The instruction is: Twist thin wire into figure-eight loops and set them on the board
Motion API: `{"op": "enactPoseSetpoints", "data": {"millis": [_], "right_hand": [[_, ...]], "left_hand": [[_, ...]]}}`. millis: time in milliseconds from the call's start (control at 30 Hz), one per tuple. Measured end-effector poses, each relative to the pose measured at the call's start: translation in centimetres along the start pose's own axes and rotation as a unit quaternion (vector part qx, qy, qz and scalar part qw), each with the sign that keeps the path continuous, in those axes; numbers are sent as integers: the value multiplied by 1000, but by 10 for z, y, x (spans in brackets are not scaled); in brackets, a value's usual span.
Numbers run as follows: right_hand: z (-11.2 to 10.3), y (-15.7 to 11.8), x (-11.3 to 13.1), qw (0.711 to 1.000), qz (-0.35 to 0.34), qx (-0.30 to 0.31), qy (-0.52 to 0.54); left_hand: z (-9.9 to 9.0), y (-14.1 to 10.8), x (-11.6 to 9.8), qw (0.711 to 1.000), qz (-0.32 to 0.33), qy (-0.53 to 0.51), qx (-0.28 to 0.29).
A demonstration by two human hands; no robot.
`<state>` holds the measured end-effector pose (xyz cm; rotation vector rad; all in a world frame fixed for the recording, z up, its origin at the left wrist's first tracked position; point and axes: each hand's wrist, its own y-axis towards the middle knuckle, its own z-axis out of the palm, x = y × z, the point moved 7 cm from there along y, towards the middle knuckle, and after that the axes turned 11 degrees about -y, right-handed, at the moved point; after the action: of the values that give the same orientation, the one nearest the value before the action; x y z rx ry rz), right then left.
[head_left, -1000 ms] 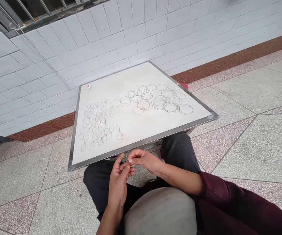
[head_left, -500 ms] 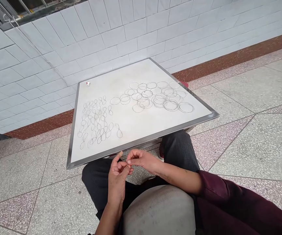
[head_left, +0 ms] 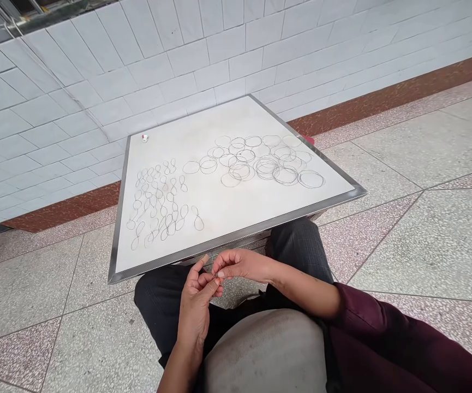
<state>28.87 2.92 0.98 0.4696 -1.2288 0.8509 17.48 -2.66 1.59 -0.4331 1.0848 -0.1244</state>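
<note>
Just below the table's front edge, my left hand and my right hand meet fingertip to fingertip. Both pinch a thin wire loop, of which only a faint curve shows above the fingers; the rest is hidden. Tape or a bandage wraps my left index fingertip, which points up. On the white table, several round wire rings overlap on the right half. Several wires twisted into figure-eights lie in rows on the left.
A small red-and-white object sits at the table's far left corner. The table has a metal rim and stands against a white tiled wall. My knees are under its front edge. Speckled floor spreads on both sides.
My fingers have shifted slightly around the wire, and my right fingertips sit a little lower. The view has tilted a little; the things on the table look unchanged.
</note>
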Motion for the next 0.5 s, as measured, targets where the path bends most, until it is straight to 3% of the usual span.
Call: {"op": "enactPoseSetpoints", "data": {"millis": [500], "right_hand": [[-8, 5, -4, 997, -11, -71, 17]], "left_hand": [[-4, 3, 4, 998, -7, -65, 3]]}}
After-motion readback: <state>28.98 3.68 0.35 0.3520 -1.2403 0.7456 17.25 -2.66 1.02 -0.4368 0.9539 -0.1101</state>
